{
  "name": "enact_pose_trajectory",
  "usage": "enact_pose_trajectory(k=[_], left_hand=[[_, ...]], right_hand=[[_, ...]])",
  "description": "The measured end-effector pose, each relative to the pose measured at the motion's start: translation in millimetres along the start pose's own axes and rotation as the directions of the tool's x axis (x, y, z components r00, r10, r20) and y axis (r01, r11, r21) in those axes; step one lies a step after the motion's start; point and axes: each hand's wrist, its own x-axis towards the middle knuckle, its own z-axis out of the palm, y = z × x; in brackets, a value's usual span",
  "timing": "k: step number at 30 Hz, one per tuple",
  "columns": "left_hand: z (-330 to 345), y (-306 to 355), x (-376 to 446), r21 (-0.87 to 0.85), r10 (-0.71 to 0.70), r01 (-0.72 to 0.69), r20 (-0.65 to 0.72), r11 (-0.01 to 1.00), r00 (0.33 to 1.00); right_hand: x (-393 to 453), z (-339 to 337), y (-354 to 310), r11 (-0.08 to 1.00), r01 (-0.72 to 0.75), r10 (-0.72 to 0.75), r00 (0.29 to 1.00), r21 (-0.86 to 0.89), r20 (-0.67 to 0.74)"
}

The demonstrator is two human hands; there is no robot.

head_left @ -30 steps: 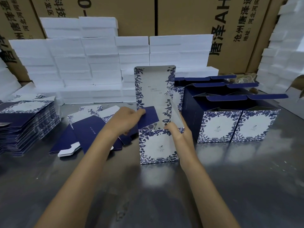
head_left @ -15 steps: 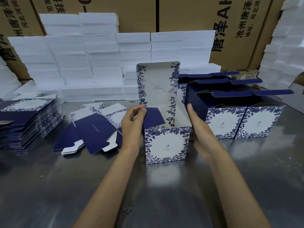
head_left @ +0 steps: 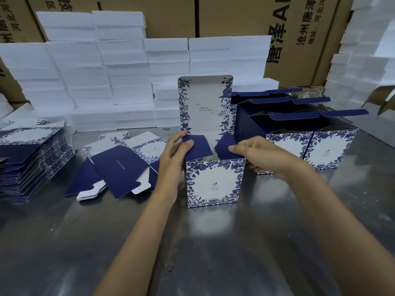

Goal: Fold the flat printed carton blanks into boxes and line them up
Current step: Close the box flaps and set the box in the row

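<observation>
A blue-and-white floral carton box (head_left: pixel 214 184) stands upright in the middle of the steel table, its lid (head_left: pixel 205 103) raised behind. My left hand (head_left: pixel 174 154) pinches the box's left navy side flap between thumb and fingers. My right hand (head_left: pixel 258 154) pinches the right navy side flap, both flaps leaning inward over the open top. A row of folded boxes (head_left: pixel 310 146) with open lids stands just right of it. Loose flat blanks (head_left: pixel 119 165) lie to the left, and a tall stack of blanks (head_left: pixel 32 157) sits at the far left.
White foam slabs (head_left: pixel 119 77) are piled along the back and at the right (head_left: pixel 367 60). Brown shipping cartons (head_left: pixel 299 28) stand behind them. The steel tabletop (head_left: pixel 213 242) shows bare metal in front of the box.
My right hand moved from the box's right wall up onto the right side flap and now pinches it. My left hand keeps hold of the left flap. The box stays in place.
</observation>
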Motion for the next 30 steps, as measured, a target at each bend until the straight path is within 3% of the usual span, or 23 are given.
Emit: enact_pose_trajectory(k=[5,13,19,23,26,28,30], left_hand=[[-1,1,-2,0.076,-0.004,0.003,0.015,0.997,1.0],[-5,2,1,0.113,-0.002,-0.001,0.021,0.994,1.0],[-8,3,4,0.115,-0.012,0.005,0.055,0.993,0.998],[-9,5,3,0.104,-0.025,0.02,0.048,0.994,0.999],[-8,5,3,0.073,-0.019,0.018,0.019,0.997,1.0],[-8,5,3,0.051,-0.028,0.027,0.017,0.998,0.999],[-8,6,3,0.037,-0.016,0.014,0.057,0.999,0.998]], right_hand=[[5,-14,-17,0.993,-0.104,0.108,0.991,-0.056,0.082],[19,-14,-19,0.989,-0.034,0.044,0.997,-0.147,0.068],[27,-1,-21,0.982,0.043,-0.053,0.997,-0.185,-0.051],[30,-8,-24,0.997,-0.012,0.011,1.0,-0.073,-0.008],[33,-4,-21,0.996,-0.012,0.001,0.992,-0.085,-0.13],[35,4,-14,0.995,0.027,-0.013,0.99,0.098,-0.141],[38,12,-2,0.912,0.07,-0.035,0.995,0.405,-0.092]])
